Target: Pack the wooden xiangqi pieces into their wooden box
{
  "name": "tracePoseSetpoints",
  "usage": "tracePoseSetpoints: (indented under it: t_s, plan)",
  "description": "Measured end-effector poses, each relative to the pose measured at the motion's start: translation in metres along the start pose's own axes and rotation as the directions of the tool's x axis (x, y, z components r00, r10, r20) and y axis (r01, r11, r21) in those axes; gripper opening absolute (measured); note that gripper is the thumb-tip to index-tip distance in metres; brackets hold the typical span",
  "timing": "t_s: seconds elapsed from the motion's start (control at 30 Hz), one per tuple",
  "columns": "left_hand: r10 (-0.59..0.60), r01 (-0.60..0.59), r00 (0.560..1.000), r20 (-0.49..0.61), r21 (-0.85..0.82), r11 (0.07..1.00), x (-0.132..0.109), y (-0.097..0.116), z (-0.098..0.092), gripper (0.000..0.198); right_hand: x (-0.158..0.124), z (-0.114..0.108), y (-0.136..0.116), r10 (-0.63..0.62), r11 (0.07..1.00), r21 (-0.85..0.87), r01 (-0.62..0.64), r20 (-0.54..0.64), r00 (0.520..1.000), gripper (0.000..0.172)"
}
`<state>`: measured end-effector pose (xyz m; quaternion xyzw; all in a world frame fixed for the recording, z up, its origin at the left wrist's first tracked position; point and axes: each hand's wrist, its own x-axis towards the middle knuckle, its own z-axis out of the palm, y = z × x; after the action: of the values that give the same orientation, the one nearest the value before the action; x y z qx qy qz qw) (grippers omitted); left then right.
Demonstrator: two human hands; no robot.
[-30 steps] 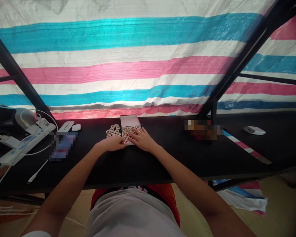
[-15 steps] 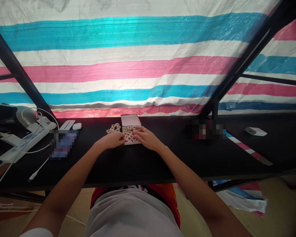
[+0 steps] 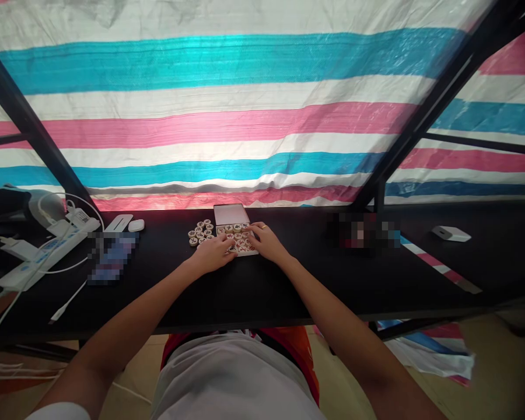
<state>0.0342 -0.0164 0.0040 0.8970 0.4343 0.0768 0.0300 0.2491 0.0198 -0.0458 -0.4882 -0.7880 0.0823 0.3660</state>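
A small flat box (image 3: 240,240) filled with round wooden game pieces lies on the black table (image 3: 254,286), its open lid (image 3: 231,214) behind it. A loose cluster of round pieces (image 3: 200,231) sits just left of the box. My left hand (image 3: 214,252) rests on the box's near left corner, fingers curled over the pieces; whether it grips one is hidden. My right hand (image 3: 266,240), wearing a ring, lies on the box's right side with fingers pressed flat against the pieces.
A white power strip (image 3: 48,248) with cables lies at the far left, with a white mouse (image 3: 136,224) and a flat white item (image 3: 118,222) beside it. A small white box (image 3: 450,233) sits at the right. Black frame bars and a striped tarp stand behind.
My left hand has moved right onto the box's near corner. My right hand has shifted a little right along the box. The box now sits slightly nearer the lid.
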Motion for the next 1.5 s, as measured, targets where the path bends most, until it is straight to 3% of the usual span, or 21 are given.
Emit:
tracePoseSetpoints:
  t_s: [0.23, 0.4, 0.53, 0.63, 0.7, 0.77, 0.87, 1.03, 1.17, 1.3, 1.37, 1.43, 1.5]
  plan:
    - [-0.008, 0.002, 0.998, -0.057, -0.113, 0.994, 0.002, 0.0, -0.004, 0.026, 0.001, 0.006, 0.008, 0.05, 0.998, 0.039, -0.052, 0.062, 0.997, 0.036]
    - [0.015, -0.017, 1.0, -0.008, -0.297, 0.955, -0.002, -0.016, -0.03, 0.03, 0.002, 0.004, 0.007, 0.072, 0.997, 0.029, -0.075, 0.086, 0.994, 0.035]
    - [-0.025, 0.109, 0.974, 0.226, -0.37, 0.923, -0.011, -0.041, -0.05, 0.031, 0.002, 0.003, 0.006, 0.064, 0.997, 0.047, -0.068, 0.088, 0.994, 0.034]
    - [0.016, 0.154, 0.904, 0.427, -0.359, 0.92, -0.014, -0.052, -0.051, 0.021, 0.002, 0.003, 0.006, 0.064, 0.996, 0.053, -0.069, 0.086, 0.994, 0.034]
    - [0.021, 0.167, 0.867, 0.497, -0.332, 0.928, -0.015, -0.054, -0.047, 0.015, 0.002, 0.002, 0.007, 0.068, 0.996, 0.054, -0.073, 0.092, 0.993, 0.034]
    - [-0.01, 0.182, 0.865, 0.501, -0.295, 0.938, -0.014, -0.053, -0.043, 0.014, 0.002, 0.001, 0.007, 0.073, 0.996, 0.052, -0.078, 0.101, 0.992, 0.034]
    - [-0.057, 0.169, 0.897, 0.439, -0.221, 0.96, -0.011, -0.05, -0.038, 0.018, 0.002, 0.0, 0.005, 0.073, 0.995, 0.053, -0.08, 0.119, 0.99, 0.034]
    - [-0.027, 0.086, 0.941, 0.338, -0.161, 0.983, -0.008, -0.047, -0.039, 0.022, 0.002, 0.002, 0.006, 0.081, 0.995, 0.05, -0.086, 0.102, 0.992, 0.034]
    - [-0.054, 0.16, 0.917, 0.395, -0.241, 0.957, -0.012, -0.042, -0.045, 0.022, 0.004, 0.006, 0.011, 0.042, 0.998, 0.044, -0.046, 0.073, 0.996, 0.043]
    - [-0.014, 0.317, 0.797, 0.604, -0.398, 0.861, -0.015, -0.035, -0.043, 0.034, 0.005, 0.006, 0.013, 0.058, 0.998, 0.03, -0.062, 0.107, 0.993, 0.042]
    - [0.04, 0.331, 0.757, 0.652, -0.436, 0.837, -0.014, -0.033, -0.039, 0.037, 0.005, 0.005, 0.013, 0.07, 0.997, 0.029, -0.074, 0.103, 0.992, 0.036]
    - [0.044, 0.301, 0.77, 0.636, -0.424, 0.854, -0.012, -0.033, -0.035, 0.037, 0.004, 0.003, 0.012, 0.073, 0.997, 0.029, -0.076, 0.079, 0.994, 0.03]
    - [0.03, 0.227, 0.822, 0.569, -0.374, 0.899, -0.01, -0.035, -0.033, 0.036, 0.003, 0.001, 0.012, 0.056, 0.998, 0.026, -0.057, 0.062, 0.997, 0.026]
